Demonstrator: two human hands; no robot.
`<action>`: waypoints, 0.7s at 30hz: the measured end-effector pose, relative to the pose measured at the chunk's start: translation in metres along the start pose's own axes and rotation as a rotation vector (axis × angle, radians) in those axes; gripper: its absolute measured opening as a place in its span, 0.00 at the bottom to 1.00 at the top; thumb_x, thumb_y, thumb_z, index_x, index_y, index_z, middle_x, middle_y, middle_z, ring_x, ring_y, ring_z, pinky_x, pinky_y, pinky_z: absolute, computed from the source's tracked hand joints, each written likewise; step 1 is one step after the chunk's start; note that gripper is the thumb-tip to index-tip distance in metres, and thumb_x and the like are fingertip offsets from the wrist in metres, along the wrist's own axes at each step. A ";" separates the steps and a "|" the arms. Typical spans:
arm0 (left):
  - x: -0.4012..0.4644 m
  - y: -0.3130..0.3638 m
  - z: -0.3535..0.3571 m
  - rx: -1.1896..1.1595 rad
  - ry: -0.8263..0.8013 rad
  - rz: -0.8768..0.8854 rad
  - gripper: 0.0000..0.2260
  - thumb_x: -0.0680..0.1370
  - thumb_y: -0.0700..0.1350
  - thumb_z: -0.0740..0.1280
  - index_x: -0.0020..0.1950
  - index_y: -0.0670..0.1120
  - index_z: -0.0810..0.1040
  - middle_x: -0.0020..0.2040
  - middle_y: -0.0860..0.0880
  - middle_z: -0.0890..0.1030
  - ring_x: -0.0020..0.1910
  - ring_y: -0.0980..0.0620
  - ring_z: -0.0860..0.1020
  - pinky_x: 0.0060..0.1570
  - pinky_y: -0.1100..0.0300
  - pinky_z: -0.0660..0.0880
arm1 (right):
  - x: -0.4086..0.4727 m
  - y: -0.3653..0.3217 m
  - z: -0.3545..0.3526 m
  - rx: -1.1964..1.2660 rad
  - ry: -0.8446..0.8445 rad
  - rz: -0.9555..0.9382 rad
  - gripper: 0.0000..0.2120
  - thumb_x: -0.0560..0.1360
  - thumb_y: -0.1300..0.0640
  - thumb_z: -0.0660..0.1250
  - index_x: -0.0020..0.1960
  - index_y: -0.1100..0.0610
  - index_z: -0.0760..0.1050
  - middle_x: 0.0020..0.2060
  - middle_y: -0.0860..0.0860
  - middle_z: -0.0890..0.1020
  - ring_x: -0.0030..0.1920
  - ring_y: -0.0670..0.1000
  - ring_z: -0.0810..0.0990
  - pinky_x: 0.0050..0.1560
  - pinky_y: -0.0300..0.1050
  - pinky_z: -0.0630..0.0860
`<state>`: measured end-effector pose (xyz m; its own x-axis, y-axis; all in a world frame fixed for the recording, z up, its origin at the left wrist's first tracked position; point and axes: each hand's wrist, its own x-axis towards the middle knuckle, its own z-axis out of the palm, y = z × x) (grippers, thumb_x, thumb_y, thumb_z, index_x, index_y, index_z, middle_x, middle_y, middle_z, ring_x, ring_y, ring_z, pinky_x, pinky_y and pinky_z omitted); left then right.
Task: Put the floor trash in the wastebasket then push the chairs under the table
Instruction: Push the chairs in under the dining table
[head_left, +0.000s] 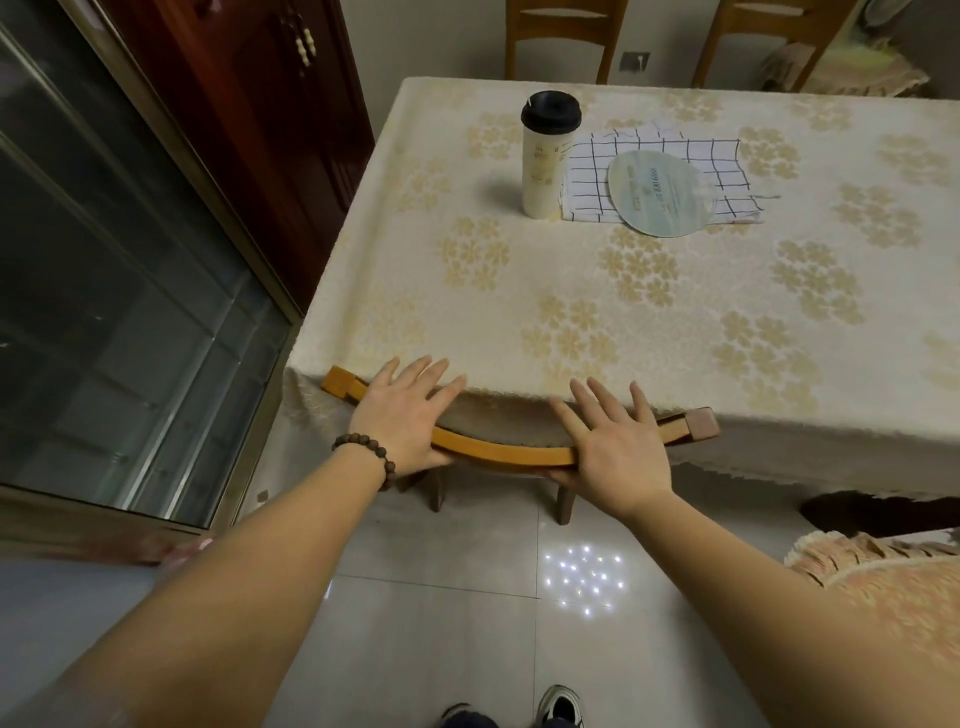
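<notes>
A wooden chair stands tucked against the near edge of the table, with its curved top rail just below the hanging tablecloth. The seat is hidden under the cloth and only two legs show. My left hand lies flat on the left part of the rail, fingers spread toward the table and thumb under the rail. On the right part, my right hand presses the same way, fingers straight and apart. No trash or wastebasket is in view.
On the table stand a cup with a black lid, a checked cloth and a round fan. Two chairs stand at the far side. A cushioned chair is at my right, and a glass door at my left.
</notes>
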<state>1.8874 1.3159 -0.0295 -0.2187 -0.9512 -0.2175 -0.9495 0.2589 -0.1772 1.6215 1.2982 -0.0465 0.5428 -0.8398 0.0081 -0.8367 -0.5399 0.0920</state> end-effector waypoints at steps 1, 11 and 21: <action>-0.001 0.002 0.001 -0.010 0.005 -0.005 0.44 0.69 0.73 0.59 0.78 0.55 0.46 0.79 0.48 0.50 0.77 0.47 0.49 0.74 0.44 0.48 | -0.001 0.002 0.001 0.002 -0.006 -0.014 0.38 0.70 0.29 0.58 0.74 0.49 0.62 0.72 0.55 0.67 0.72 0.57 0.64 0.72 0.64 0.55; -0.006 0.016 0.006 -0.089 0.055 -0.104 0.48 0.63 0.81 0.48 0.77 0.58 0.42 0.79 0.50 0.47 0.77 0.47 0.47 0.72 0.39 0.49 | -0.004 0.013 0.004 0.002 0.002 -0.082 0.33 0.66 0.33 0.69 0.64 0.52 0.75 0.59 0.53 0.81 0.55 0.56 0.81 0.53 0.52 0.77; -0.016 0.016 0.005 -0.105 0.052 -0.061 0.43 0.66 0.79 0.46 0.76 0.57 0.55 0.76 0.51 0.62 0.75 0.48 0.58 0.71 0.43 0.54 | -0.013 0.004 -0.009 -0.058 -0.033 -0.064 0.29 0.70 0.38 0.64 0.67 0.52 0.72 0.65 0.57 0.75 0.67 0.61 0.71 0.68 0.67 0.59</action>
<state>1.8770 1.3361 -0.0341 -0.1688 -0.9728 -0.1589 -0.9791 0.1841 -0.0867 1.6121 1.3071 -0.0377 0.5913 -0.8058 -0.0318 -0.7945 -0.5888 0.1486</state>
